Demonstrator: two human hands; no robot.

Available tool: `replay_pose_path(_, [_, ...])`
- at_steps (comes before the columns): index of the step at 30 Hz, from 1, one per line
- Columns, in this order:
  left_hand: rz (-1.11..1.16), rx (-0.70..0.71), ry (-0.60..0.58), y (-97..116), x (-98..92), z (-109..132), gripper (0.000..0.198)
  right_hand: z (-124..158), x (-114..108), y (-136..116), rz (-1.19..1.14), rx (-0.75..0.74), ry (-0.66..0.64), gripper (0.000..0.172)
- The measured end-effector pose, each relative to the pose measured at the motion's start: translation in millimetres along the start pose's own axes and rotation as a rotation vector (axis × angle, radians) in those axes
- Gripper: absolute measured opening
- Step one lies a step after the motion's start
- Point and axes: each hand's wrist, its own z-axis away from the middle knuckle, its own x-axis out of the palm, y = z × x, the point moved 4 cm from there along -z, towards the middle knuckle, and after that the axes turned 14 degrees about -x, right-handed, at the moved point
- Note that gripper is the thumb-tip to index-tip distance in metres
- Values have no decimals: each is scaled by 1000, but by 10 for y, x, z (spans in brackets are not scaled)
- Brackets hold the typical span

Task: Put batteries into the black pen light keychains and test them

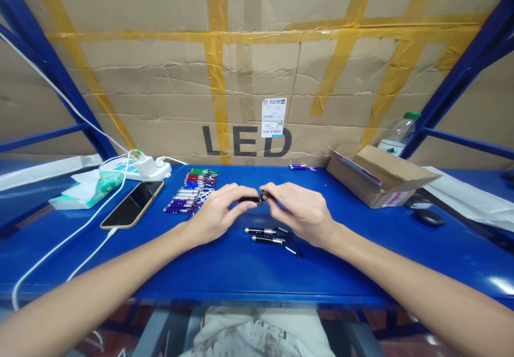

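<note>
My left hand (225, 210) pinches the dark body of a small black penlight (249, 200) between thumb and fingers. At its other end, my right hand (303, 212) is closed on the small metal and black clip (264, 196) joined to it. Both hands meet over the middle of the blue table. Just below them lie two more black penlights, an upper one (261, 232) and a lower one (268, 240), with black clips on their right ends. Left of my left hand, several penlights (180, 203) in green, red, blue, silver and purple form a column, their cords trailing right.
A phone (132, 205) and a tissue pack (88, 190) lie left, near a power strip (160, 172) with white cables. One blue-purple penlight (297, 167) lies at the back. An open cardboard box (377, 172), a black mouse (428, 217) and a bottle (397, 135) are right.
</note>
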Motion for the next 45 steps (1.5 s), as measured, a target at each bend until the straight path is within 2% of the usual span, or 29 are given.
replay_pose_path(8, [-20, 19, 6, -6, 6, 10, 22, -15, -17, -4, 10, -6, 4, 25])
replay_pose_path(15, [-119, 118, 134, 35, -36, 18, 19, -25, -29, -24, 19, 18, 44, 22])
replay_pose_path(19, [-142, 116, 176, 38, -52, 22, 18, -23, -17, -31, -9, 44, 52, 22])
replay_pose_path(26, [-83, -32, 98, -33, -18, 0, 24, 11, 37, 16, 32, -41, 38, 36])
replay_pose_path(31, [-10, -135, 34, -106, 12, -12, 21, 35, 41, 74, -42, -22, 58, 42])
replay_pose_path(38, [34, -177, -1, -114, 18, -16, 19, 31, -7, 90, -96, 33, 64, 32])
replay_pose_path(45, [47, -165, -35, -108, 19, -19, 21, 30, -19, 86, -19, -15, 63, 35])
